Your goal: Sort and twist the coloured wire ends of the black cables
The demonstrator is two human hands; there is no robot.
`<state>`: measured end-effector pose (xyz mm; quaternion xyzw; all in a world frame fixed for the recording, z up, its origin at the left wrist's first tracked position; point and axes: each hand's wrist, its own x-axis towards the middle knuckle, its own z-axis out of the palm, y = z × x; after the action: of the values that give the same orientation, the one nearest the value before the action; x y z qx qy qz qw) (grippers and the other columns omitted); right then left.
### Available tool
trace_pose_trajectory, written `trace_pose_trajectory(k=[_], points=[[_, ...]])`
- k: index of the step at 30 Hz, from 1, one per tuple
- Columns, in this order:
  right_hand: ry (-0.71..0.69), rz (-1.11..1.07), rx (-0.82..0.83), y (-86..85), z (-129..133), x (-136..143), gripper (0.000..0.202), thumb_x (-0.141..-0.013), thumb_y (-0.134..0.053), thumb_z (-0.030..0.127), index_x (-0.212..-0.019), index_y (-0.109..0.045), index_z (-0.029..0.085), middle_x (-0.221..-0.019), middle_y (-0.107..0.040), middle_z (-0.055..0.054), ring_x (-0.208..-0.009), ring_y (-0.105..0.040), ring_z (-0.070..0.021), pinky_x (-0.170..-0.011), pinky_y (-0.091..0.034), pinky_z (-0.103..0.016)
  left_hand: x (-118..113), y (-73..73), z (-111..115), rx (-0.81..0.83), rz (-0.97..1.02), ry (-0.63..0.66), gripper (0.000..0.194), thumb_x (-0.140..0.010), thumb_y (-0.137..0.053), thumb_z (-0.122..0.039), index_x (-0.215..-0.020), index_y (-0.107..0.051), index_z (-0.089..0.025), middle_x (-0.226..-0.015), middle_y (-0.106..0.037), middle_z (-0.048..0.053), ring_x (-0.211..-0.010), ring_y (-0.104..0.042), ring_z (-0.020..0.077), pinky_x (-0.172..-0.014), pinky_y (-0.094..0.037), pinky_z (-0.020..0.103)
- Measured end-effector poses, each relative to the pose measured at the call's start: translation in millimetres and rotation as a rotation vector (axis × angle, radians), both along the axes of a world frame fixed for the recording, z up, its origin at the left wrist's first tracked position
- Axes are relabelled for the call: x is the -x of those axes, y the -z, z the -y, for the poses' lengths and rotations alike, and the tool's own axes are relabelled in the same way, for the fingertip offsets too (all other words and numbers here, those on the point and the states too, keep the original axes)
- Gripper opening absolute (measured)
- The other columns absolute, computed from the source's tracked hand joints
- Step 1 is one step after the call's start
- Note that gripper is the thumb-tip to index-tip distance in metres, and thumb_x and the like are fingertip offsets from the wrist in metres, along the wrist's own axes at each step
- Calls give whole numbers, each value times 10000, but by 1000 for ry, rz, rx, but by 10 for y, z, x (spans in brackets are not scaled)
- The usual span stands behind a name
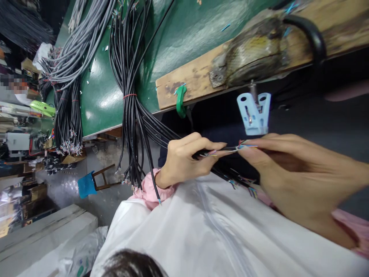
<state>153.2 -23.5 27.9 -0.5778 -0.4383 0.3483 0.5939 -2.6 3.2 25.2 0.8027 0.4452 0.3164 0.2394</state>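
Black cables, tied by a red band, hang over the edge of the green table, and some run into my left hand. That hand is closed around several of them, with one cable pinched between thumb and forefinger. Thin coloured wires come out of that cable's stripped end. The thumb and fingertips of my right hand pinch these wires. Other cable ends with bared wires lie below, against the white apron. Above my right hand, a light-blue clip hangs from a taped device.
The device sits on a wooden board along the edge of the green table. A green hook is on the board. Grey cables lie at the table's far left. A blue-seated stool stands on the floor, near a white box.
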Motion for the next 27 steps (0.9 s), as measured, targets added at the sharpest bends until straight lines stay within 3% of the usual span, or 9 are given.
trace_pose_trajectory(k=[3, 7, 9, 15, 17, 20, 23, 25, 27], points=[[-73, -53, -39, 11, -25, -19, 241, -787, -776, 422, -613, -662, 302, -622, -661, -38, -569, -597, -205, -538, -461, -382, 51, -60, -37, 96, -11, 59, 298, -847, -752, -451, -831, -780, -154, -677, -681, 4, -580, -580, 65, -556, -462, 183], [-291, -183, -115, 62, -91, -63, 274, -746, -834, 472, -602, -672, 304, -568, -615, -8, -542, -558, -170, -547, -463, -352, 155, -264, -146, 359, -31, 334, 258, -919, -676, -388, -950, -788, -158, -756, -722, 23, -622, -644, 69, -620, -504, 178], [-354, -296, -70, 108, -101, -54, 310, -743, -819, 549, -611, -686, 301, -584, -605, -8, -573, -566, -168, -536, -448, -335, 166, -318, -178, 439, -33, 380, 279, -953, -626, -383, -965, -781, -151, -780, -727, 29, -619, -644, 68, -624, -505, 180], [-411, -503, 84, 170, -15, 91, 385, -753, -761, 647, -609, -648, 309, -645, -556, -11, -556, -526, -180, -447, -390, -330, 60, -155, -84, 275, 121, 247, 374, -875, -696, -506, -784, -742, -147, -694, -659, 7, -625, -586, 89, -611, -489, 220], [-294, -419, 55, 167, 19, 123, 339, -801, -730, 613, -643, -642, 326, -680, -564, -20, -596, -550, -208, -493, -422, -364, 27, -96, -30, 233, 119, 165, 370, -840, -736, -511, -760, -729, -150, -676, -645, -1, -606, -564, 90, -600, -483, 232], [-47, -73, -112, 159, 31, 111, 204, -851, -697, 424, -675, -629, 348, -694, -558, -28, -659, -571, -240, -625, -468, -421, -1, -81, 17, 242, 87, 61, 358, -816, -767, -500, -762, -735, -148, -673, -657, 3, -589, -557, 84, -584, -477, 227], [0, 149, -223, 152, 10, 68, 190, -837, -678, 309, -663, -616, 350, -679, -536, -23, -663, -567, -239, -679, -473, -433, -2, -124, 17, 356, 89, 26, 358, -834, -754, -490, -904, -742, -139, -684, -672, -11, -547, -554, 52, -556, -471, 182], [-72, 99, -175, 149, -3, 58, 187, -849, -679, 321, -671, -626, 345, -699, -544, -24, -685, -576, -235, -683, -478, -417, 11, -151, 1, 415, 89, 58, 405, -866, -728, -460, -1109, -705, -137, -720, -682, -20, -534, -557, 38, -555, -481, 160], [-184, -95, -63, 144, -14, 70, 190, -858, -697, 413, -693, -643, 337, -732, -553, -25, -678, -570, -217, -631, -471, -382, 33, -161, -17, 348, 115, 131, 379, -916, -676, -399, -1195, -679, -143, -744, -681, -19, -562, -581, 47, -579, -507, 165]])
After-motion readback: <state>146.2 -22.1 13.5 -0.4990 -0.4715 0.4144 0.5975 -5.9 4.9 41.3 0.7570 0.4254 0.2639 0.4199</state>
